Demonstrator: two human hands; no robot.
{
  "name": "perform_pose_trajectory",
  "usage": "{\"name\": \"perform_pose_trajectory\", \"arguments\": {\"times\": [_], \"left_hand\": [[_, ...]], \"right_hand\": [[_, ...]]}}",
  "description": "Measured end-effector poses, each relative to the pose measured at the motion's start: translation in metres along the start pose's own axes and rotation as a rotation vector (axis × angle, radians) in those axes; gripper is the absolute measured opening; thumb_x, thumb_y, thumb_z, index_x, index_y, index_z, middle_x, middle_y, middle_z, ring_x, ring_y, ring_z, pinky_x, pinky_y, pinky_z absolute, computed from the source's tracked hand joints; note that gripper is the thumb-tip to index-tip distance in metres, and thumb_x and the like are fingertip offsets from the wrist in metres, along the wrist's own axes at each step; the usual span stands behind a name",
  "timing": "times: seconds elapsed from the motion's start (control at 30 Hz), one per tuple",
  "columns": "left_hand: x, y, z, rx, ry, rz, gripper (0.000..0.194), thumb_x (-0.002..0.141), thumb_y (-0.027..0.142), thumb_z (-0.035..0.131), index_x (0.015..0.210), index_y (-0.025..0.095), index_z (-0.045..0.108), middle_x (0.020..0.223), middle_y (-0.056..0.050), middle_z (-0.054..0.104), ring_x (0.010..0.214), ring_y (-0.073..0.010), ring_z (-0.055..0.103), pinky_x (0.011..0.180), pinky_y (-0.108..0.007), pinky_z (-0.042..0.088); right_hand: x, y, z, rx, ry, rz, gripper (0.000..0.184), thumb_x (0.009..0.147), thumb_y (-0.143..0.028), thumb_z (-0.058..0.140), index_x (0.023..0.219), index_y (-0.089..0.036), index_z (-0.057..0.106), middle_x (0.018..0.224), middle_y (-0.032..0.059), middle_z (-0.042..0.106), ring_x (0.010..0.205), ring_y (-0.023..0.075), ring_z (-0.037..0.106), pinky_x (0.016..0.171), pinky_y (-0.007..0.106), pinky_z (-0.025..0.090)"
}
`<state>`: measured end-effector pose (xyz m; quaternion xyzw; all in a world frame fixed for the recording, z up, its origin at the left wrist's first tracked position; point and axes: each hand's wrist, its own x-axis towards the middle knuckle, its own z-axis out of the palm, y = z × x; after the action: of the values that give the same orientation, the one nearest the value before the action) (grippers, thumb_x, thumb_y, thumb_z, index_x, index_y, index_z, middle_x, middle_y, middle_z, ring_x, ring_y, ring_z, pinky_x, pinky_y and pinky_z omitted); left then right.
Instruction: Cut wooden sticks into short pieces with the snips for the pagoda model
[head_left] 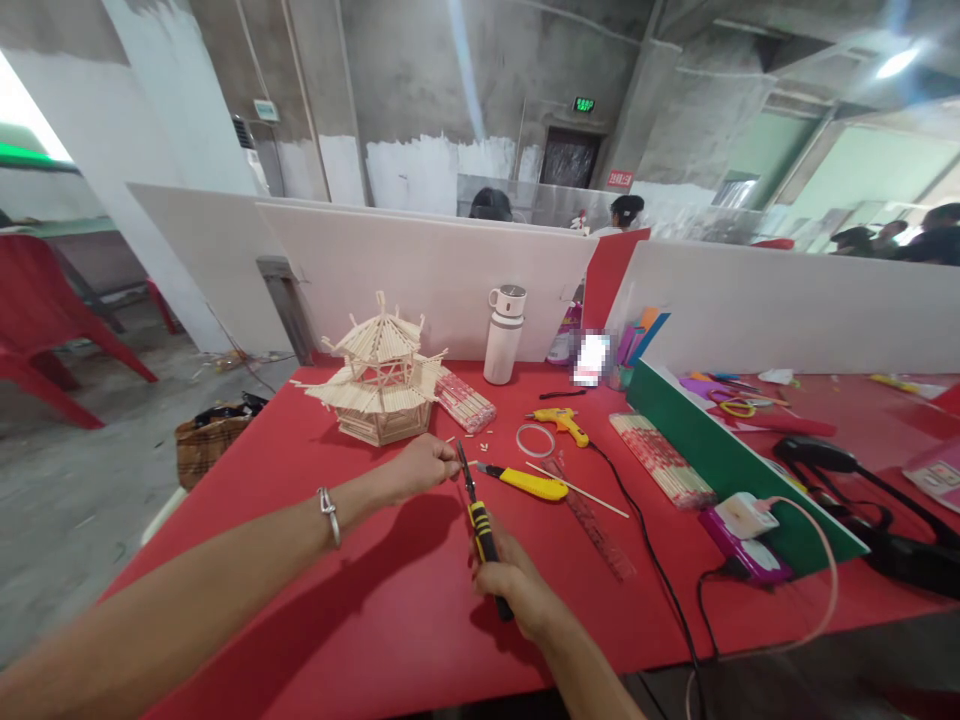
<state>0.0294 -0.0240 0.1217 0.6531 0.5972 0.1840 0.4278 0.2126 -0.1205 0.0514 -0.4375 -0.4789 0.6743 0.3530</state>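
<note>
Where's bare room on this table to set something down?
Bare red tabletop shows between your left forearm and right forearm, toward the near edge, and between the stick model, left forearm and the table's left edge. Crowded beyond your right hand: utility knife, loose stick, ruler and glue gun lie close together.

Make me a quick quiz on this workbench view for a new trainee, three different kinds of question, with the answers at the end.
1. Which hand grips the black-and-yellow pliers? A) left B) right

2. True or false: the yellow glue gun lies on top of a bundle of sticks.

3. Fill in: from the wearer's view, the white bottle stands to the ____ of the stick pagoda model.

Key: 1. B, the right hand. 2. False; it lies on the red tabletop. 3. Right.
</note>
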Motion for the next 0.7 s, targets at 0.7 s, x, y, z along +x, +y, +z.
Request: {"name": "perform_pose_trajectory", "arguments": {"times": [0.7], "left_hand": [[-0.01, -0.002, 0.005, 0.446, 0.101, 0.189, 0.023, 0.087, 0.027, 0.047, 0.069, 0.019, 0.059, 0.07, -0.002, 0.061, 0.066, -0.015, 0.053, 0.059, -0.026, 0.031]], "right_hand": [[0.001, 0.006, -0.003, 0.023, -0.021, -0.009, 0.045, 0.052, -0.013, 0.058, 0.096, -0.023, 0.053, 0.086, -0.0009, 0.052, 0.076, 0.0152, 0.049, 0.063, 0.026, 0.04]]}}
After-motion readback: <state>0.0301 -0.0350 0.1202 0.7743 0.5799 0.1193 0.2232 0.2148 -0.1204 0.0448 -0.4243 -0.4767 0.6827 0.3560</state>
